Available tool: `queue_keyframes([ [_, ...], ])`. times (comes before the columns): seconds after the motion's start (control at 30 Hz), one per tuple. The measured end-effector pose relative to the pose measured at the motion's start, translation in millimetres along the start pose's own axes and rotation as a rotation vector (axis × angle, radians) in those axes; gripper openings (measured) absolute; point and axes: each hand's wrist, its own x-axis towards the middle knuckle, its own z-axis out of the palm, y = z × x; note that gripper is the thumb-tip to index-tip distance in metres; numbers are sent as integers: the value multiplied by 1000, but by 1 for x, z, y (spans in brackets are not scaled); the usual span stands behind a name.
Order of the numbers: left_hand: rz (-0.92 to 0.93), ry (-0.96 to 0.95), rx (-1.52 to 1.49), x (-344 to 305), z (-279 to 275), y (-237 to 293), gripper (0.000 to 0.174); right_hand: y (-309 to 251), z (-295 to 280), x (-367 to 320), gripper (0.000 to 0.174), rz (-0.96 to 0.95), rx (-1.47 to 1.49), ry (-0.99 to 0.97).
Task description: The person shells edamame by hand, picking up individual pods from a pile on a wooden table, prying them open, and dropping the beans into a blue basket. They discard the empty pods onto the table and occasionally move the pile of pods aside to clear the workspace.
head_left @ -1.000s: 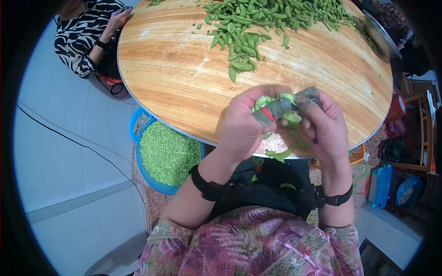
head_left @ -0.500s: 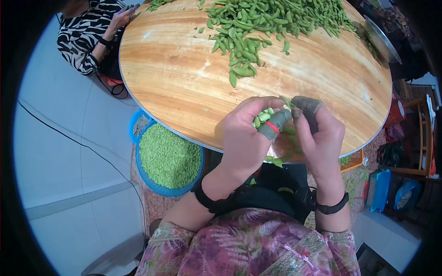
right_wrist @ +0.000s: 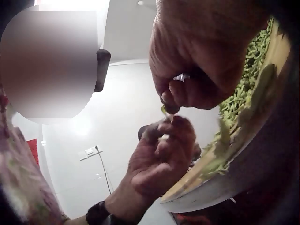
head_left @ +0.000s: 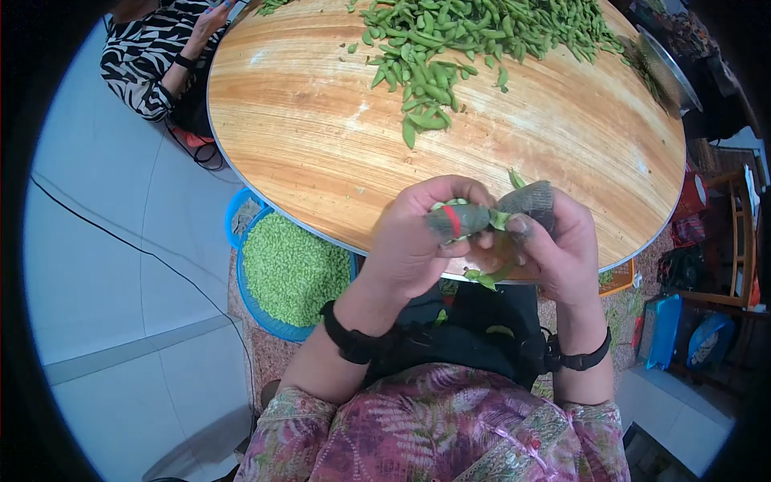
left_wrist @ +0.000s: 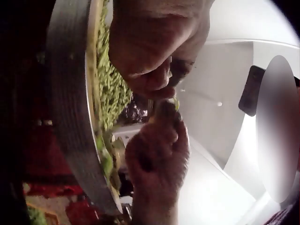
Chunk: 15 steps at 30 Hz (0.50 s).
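In the head view, both hands meet above the near edge of the round wooden table [head_left: 321, 136]. My left hand [head_left: 414, 237] curls round several shelled beans, and a grey wrap with a red band covers one finger. My right hand [head_left: 562, 245], also with a wrapped finger, pinches a green pod [head_left: 499, 218] against the left fingertips. Another pod [head_left: 516, 178] shows just above the right fingers. The right wrist view shows the left hand [right_wrist: 157, 157] below the right hand [right_wrist: 197, 61], a bit of green between their fingertips.
A heap of green pods [head_left: 482, 28] covers the far part of the table. Empty-looking pods [head_left: 488, 277] lie at its near edge. Below left stands a blue basket of shelled beans [head_left: 297, 269]. A person in a striped top [head_left: 144, 60] sits at the left; a metal bowl [head_left: 668, 71] leans far right.
The hands first parted slightly, then came together again. The left hand has turned, its wrapped finger now pointing across to the right fingers. The seated person's hand has moved up a little.
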Motion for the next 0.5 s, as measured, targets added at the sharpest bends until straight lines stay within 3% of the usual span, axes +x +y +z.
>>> queue_keyframes([
  [0.07,-87,116,164,-11,-6,22,21,10,-8,4,13,-4,-111,-95],
  [0.13,112,140,123,-34,-32,34,22,16,-20,6,15,-12,-225,-192],
  [0.2,309,284,120,-65,-58,56,25,18,-27,3,18,-167,-648,-505],
  [0.23,371,380,170,-80,-72,68,24,-5,-25,2,15,48,-721,-579],
  [0.33,504,645,328,-122,-130,86,23,-21,-26,16,19,-26,-709,-556],
  [0.37,511,635,327,-137,-161,87,23,-29,-23,28,17,-91,-815,-485],
  [0.43,-42,1018,885,-160,-208,87,32,-26,-26,65,17,-191,-889,-332],
  [0.5,-28,1061,1044,-157,-202,80,37,-33,-23,109,16,-284,-1061,-244],
])
